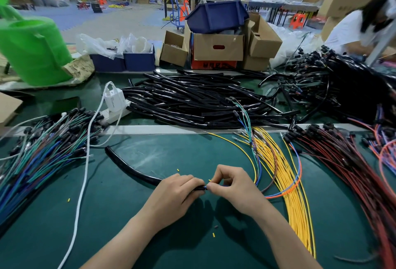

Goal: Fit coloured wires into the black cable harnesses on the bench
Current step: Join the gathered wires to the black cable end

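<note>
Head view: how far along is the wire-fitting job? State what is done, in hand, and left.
Done, seemingly: the tangled harness heap far right. In hand: left hand grips a black sleeve, right hand pinches wires at its mouth. Left: the sleeve pile and yellow wires.

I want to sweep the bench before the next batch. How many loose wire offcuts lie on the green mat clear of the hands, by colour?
yellow offcuts: 3
dark offcuts: 1
Total: 4
The yellow tip at the fingers of the right hand looks held, so it is left out.
</note>
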Motion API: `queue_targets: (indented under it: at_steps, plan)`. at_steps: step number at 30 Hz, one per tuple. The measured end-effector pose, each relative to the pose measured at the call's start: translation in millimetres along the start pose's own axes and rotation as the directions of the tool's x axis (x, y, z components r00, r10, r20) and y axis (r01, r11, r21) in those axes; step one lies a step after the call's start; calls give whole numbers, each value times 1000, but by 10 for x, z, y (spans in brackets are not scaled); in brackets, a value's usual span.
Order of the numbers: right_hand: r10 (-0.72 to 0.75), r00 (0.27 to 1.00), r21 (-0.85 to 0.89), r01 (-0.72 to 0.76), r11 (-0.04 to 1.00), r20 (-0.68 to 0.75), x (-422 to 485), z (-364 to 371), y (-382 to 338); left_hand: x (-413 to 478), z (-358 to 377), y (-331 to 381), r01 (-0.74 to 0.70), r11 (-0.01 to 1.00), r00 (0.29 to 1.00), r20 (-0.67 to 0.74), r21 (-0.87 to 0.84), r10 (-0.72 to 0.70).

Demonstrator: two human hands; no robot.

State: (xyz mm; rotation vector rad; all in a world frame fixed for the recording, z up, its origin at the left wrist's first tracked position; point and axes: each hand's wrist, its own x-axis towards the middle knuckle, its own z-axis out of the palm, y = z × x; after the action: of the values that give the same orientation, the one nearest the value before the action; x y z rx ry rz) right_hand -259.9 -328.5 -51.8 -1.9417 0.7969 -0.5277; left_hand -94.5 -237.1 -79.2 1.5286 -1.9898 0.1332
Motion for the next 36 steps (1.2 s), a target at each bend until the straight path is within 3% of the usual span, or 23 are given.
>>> queue_targets:
  at_steps: [5,11,22,26,28,30,32,36]
  plan:
    - [22,1000,-3,-22,1000,-6,-10,11,4,5,-10,7,-12,1000,1000,16,-2,12]
    - [-18,1000,-247,14,969,-16,-7,38,-9,3,-1,8,-40,998,998,60,55,37]
    - [-157,987,-135,153,979,-18,-54,186,-91,91,-64,144,-41,998,997,71,50,37]
    - [-186,982,-49,184,982,-29,-74,198,-134,158,-154,199,-71,990,988,143,122,53]
    - [-190,980,-181,177,968,-60,-65,152,-100,174,-220,210,-55,988,990,139,142,35]
    - [-175,980,-462,112,880,-95,-47,49,-36,172,-319,189,9,990,994,105,141,-23]
    - [-162,973,-621,27,784,-163,-26,-44,4,166,-397,164,44,978,994,90,202,-63]
    - [-297,938,-706,89,703,-177,40,41,-61,154,-327,108,111,953,908,361,282,-212]
